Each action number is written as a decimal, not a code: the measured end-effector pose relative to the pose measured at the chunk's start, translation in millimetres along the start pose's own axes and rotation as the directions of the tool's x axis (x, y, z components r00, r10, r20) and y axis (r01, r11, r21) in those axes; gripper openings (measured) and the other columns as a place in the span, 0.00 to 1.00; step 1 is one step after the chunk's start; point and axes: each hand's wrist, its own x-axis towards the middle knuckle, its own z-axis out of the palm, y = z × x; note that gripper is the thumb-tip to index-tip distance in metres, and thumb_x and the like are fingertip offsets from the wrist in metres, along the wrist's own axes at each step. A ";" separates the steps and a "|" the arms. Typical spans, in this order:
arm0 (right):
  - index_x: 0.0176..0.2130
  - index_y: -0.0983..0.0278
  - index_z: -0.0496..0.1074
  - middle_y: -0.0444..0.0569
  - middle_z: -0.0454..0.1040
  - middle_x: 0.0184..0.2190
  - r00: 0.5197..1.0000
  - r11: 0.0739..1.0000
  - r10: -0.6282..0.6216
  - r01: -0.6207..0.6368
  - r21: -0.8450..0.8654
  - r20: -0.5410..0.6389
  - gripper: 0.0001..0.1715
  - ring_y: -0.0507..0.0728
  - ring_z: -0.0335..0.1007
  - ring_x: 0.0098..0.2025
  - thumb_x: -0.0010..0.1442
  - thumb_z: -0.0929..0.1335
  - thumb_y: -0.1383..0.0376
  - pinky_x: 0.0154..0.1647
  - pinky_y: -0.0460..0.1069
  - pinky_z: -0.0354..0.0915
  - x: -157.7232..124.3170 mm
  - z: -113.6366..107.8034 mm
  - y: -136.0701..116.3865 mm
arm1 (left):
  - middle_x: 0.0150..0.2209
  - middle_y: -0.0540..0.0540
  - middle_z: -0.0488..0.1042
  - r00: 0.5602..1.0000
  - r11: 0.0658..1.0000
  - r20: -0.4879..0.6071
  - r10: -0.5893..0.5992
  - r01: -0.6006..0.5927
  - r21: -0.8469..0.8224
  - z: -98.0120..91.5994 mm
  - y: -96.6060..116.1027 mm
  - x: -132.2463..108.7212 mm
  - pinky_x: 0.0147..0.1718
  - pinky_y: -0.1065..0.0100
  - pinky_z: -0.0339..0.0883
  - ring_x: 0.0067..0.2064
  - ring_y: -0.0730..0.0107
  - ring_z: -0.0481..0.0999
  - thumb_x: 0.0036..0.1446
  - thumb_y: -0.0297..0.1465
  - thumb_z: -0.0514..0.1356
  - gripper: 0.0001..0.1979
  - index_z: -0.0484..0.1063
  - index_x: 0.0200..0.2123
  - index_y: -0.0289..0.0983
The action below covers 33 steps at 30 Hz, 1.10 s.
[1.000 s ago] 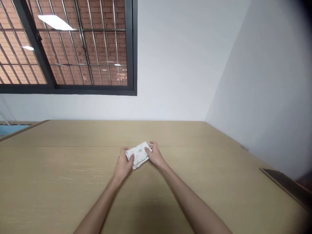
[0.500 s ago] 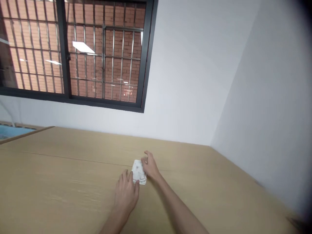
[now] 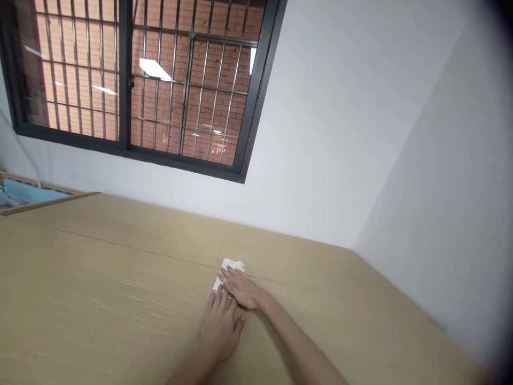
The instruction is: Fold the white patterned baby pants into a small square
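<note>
The right hand (image 3: 242,289) lay palm down across the cloth (image 3: 230,263), its fingers straight and unclenched, pointing leftward and gripping nothing. The left hand (image 3: 219,326) lay nearer the person, also palm down, its fingers stretched forward and open, with their tips at the near edge of the cloth and its thumb held out to the right. The two hands were so close that one could not tell whether the left fingertips touched the right hand or only sat just beside it. The cloth, white and folded, was on the counter (image 3: 120,289) beneath the right fingers; a strip showed beyond them, a slim part to their left, and a corner with a small print just past the knuckles. A seam (image 3: 132,246) in the counter ran out to both sides of the right fingers, passing under the cloth. Well beyond the fingers stood the white wall (image 3: 320,133), and far off to their left were the barred window (image 3: 125,80) and something blue (image 3: 36,190).
</note>
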 end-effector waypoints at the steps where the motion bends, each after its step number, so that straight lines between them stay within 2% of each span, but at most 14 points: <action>1: 0.70 0.55 0.53 0.46 0.47 0.72 1.000 1.000 0.002 -0.002 -0.012 -0.013 0.33 0.58 0.37 0.74 0.74 0.49 0.48 0.74 0.62 0.38 0.9 -0.1 6.9 | 0.68 0.33 0.57 1.000 1.000 0.012 -0.010 0.010 0.005 -1.5 0.6 0.1 0.65 0.38 0.54 0.70 0.40 0.54 0.65 0.44 0.51 0.30 0.63 0.65 0.35; 4: 0.71 0.56 0.48 0.46 0.43 0.73 0.996 0.999 0.039 -0.041 -0.030 -0.082 0.34 0.58 0.34 0.75 0.73 0.48 0.48 0.74 0.61 0.35 3.2 0.4 23.6 | 0.70 0.34 0.53 0.998 1.000 0.054 -0.013 0.012 0.004 -6.5 2.2 -0.1 0.65 0.38 0.52 0.71 0.39 0.51 0.65 0.43 0.50 0.31 0.59 0.67 0.36; 8: 0.72 0.60 0.46 0.50 0.42 0.73 0.971 0.988 0.152 -0.155 -0.004 -0.183 0.37 0.59 0.31 0.75 0.73 0.47 0.47 0.74 0.61 0.36 5.7 7.6 39.2 | 0.70 0.35 0.52 0.995 1.000 0.095 -0.016 0.017 -0.011 -13.3 2.9 0.0 0.66 0.36 0.48 0.71 0.39 0.50 0.65 0.43 0.50 0.32 0.53 0.70 0.39; 11: 0.72 0.65 0.47 0.52 0.43 0.73 0.954 0.988 0.153 -0.157 0.006 -0.258 0.40 0.58 0.33 0.75 0.73 0.47 0.46 0.74 0.59 0.38 6.9 16.5 47.4 | 0.68 0.36 0.58 0.998 0.999 0.066 -0.016 0.019 -0.036 -19.1 1.0 3.2 0.66 0.35 0.46 0.69 0.41 0.55 0.66 0.42 0.50 0.30 0.57 0.68 0.40; 13: 0.72 0.68 0.47 0.55 0.44 0.73 0.925 0.983 0.181 -0.179 0.036 -0.333 0.41 0.59 0.37 0.75 0.72 0.48 0.46 0.74 0.58 0.40 6.9 21.6 51.3 | 0.64 0.37 0.66 0.999 0.997 -0.001 -0.037 0.037 -0.075 -23.8 -2.3 7.3 0.65 0.41 0.52 0.65 0.47 0.62 0.66 0.40 0.49 0.26 0.63 0.64 0.38; 16: 0.71 0.72 0.50 0.60 0.51 0.71 0.852 0.969 0.246 -0.233 0.086 -0.463 0.41 0.60 0.45 0.73 0.72 0.49 0.48 0.73 0.58 0.44 5.5 25.6 54.8 | 0.55 0.38 0.72 0.975 0.977 -0.102 -0.196 0.185 -0.107 -30.4 -11.4 14.4 0.58 0.54 0.62 0.56 0.54 0.70 0.68 0.38 0.47 0.21 0.69 0.56 0.37; 18: 0.69 0.73 0.52 0.62 0.56 0.69 0.816 0.965 0.259 -0.247 0.093 -0.517 0.39 0.62 0.50 0.71 0.72 0.51 0.50 0.72 0.58 0.48 4.2 26.5 55.5 | 0.51 0.36 0.73 0.935 0.942 -0.126 -0.330 0.319 -0.100 -32.8 -19.4 18.5 0.54 0.55 0.63 0.53 0.52 0.71 0.68 0.38 0.47 0.20 0.71 0.52 0.35; 21: 0.67 0.70 0.56 0.61 0.62 0.65 0.797 0.971 0.228 -0.227 0.072 -0.560 0.33 0.63 0.56 0.67 0.72 0.55 0.55 0.69 0.59 0.53 3.0 27.2 55.4 | 0.51 0.32 0.73 0.877 0.885 -0.126 -0.464 0.456 -0.091 -32.4 -30.0 23.0 0.53 0.50 0.61 0.54 0.45 0.69 0.67 0.40 0.49 0.21 0.72 0.52 0.32; 23: 0.64 0.67 0.61 0.60 0.66 0.61 0.783 0.980 0.181 -0.194 0.042 -0.595 0.28 0.63 0.61 0.63 0.70 0.58 0.58 0.65 0.59 0.57 3.1 27.6 55.2 | 0.52 0.33 0.73 0.856 0.863 -0.109 -0.505 0.496 -0.093 -30.9 -33.7 25.3 0.53 0.49 0.59 0.55 0.44 0.68 0.66 0.40 0.51 0.20 0.73 0.51 0.33; 27: 0.53 0.64 0.69 0.57 0.71 0.51 0.760 0.990 0.109 -0.140 0.002 -0.640 0.17 0.62 0.66 0.54 0.68 0.61 0.62 0.58 0.57 0.62 2.9 27.1 52.9 | 0.50 0.39 0.75 0.862 0.861 -0.061 -0.502 0.493 -0.121 -28.8 -35.1 28.8 0.52 0.54 0.58 0.54 0.49 0.69 0.64 0.36 0.55 0.13 0.76 0.46 0.39; 33: 0.46 0.63 0.70 0.54 0.72 0.44 0.740 0.993 0.037 -0.104 -0.061 -0.672 0.10 0.62 0.67 0.49 0.66 0.62 0.67 0.52 0.55 0.62 -9.4 28.7 37.3 | 0.45 0.43 0.77 0.909 0.889 -0.016 -0.417 0.404 -0.213 -28.0 -36.5 27.8 0.49 0.58 0.56 0.51 0.54 0.71 0.63 0.31 0.55 0.06 0.71 0.41 0.39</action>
